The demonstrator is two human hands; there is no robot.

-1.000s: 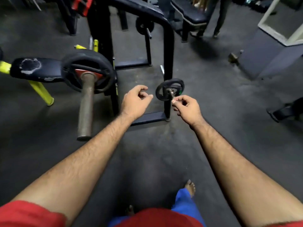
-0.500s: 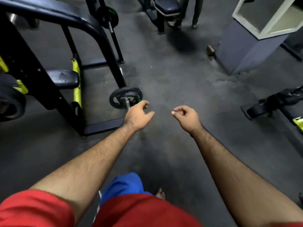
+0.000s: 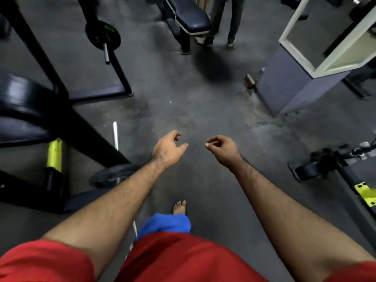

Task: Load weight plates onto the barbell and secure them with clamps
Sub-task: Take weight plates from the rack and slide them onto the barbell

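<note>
My left hand (image 3: 168, 147) and my right hand (image 3: 221, 149) are held out over the dark gym floor, a short gap between them. The fingers of both are loosely curled and hold nothing. A small black weight plate (image 3: 114, 176) sits on a peg low on the black and yellow rack (image 3: 55, 153), partly hidden under my left forearm. Another black plate (image 3: 102, 34) with a green mark hangs on a steel peg at the upper left. No barbell and no clamp is in view.
A padded bench (image 3: 189, 17) stands at the top centre, with a person's legs (image 3: 223, 21) beside it. A grey pillar with a white-framed mirror (image 3: 301, 82) is at the upper right. A black and yellow machine (image 3: 333, 165) lies at the right. My bare foot (image 3: 180, 207) is on the floor.
The view has swung right and forward: the loaded barbell end has left the frame and the small plate has slid from ahead of my hands to under my left forearm. Both hands stay empty.
</note>
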